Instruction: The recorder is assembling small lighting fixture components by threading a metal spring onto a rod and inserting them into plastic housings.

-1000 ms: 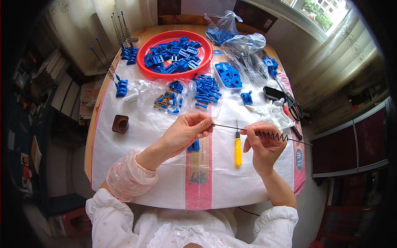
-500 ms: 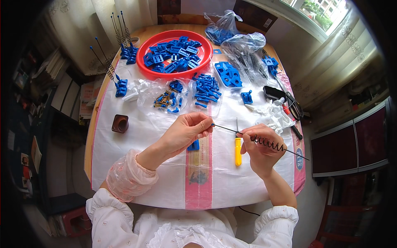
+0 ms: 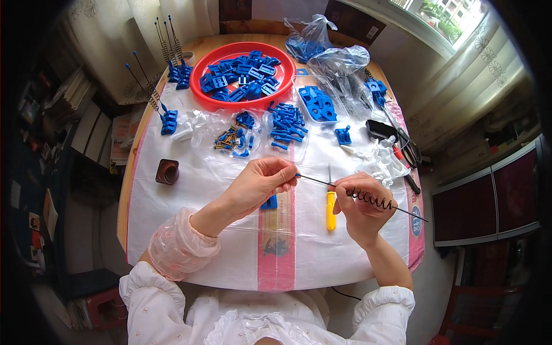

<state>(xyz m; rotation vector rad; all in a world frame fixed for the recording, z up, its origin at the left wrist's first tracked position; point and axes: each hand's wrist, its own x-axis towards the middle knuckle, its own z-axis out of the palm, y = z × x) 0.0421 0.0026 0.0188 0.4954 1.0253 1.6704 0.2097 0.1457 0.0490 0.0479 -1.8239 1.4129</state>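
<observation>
My right hand is closed around a black wire with a coiled spring section, whose straight tail sticks out to the right. Between the thumb and forefinger of my left hand is a small blue cap at the wire's left end; the fingers partly hide it. Below my left hand lies a blue plastic part, half covered. A screwdriver with a yellow handle lies on the cloth beside my right hand, its shaft pointing away from me.
A red basin of blue plastic parts stands at the back. Nearer are brass screws, blue levers and a clear tray of blue plates. Finished-looking spring assemblies stand left, near a brown cup. Scissors lie right.
The wire's right end has shifted very slightly to the left and up. Both hands keep nearly the same place and grip.
</observation>
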